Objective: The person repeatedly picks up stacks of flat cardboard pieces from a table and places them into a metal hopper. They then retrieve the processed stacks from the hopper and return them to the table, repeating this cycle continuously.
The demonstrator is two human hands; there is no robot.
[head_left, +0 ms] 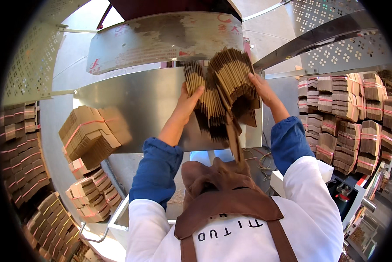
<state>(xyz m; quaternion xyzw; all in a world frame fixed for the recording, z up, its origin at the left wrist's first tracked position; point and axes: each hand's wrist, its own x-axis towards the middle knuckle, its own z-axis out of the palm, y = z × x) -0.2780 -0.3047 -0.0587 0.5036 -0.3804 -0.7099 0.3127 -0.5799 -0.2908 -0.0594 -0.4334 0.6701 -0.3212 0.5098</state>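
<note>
A thick stack of folded brown cardboard pieces (231, 72) stands on edge over a shiny metal table (154, 100), pressed between my two hands. My left hand (188, 101) grips its left side, thumb laid along the cardboard edges. On the opposite side, my right hand (265, 91) holds the upper right edge with its fingers. Some pieces fan apart in the middle, and one or two hang down past the table's near edge toward my apron. A bundle of cut cardboard (89, 131) tied with a pink band rests on the table's left end.
Banded cardboard bundles are piled at the right (340, 122) and in stacks at the left (23, 153). More bundles (93, 196) lie below the table's left end. A metal panel (165, 41) spans the far side. Perforated panels (30, 52) flank the table, and a metal rail (314, 39) runs at upper right.
</note>
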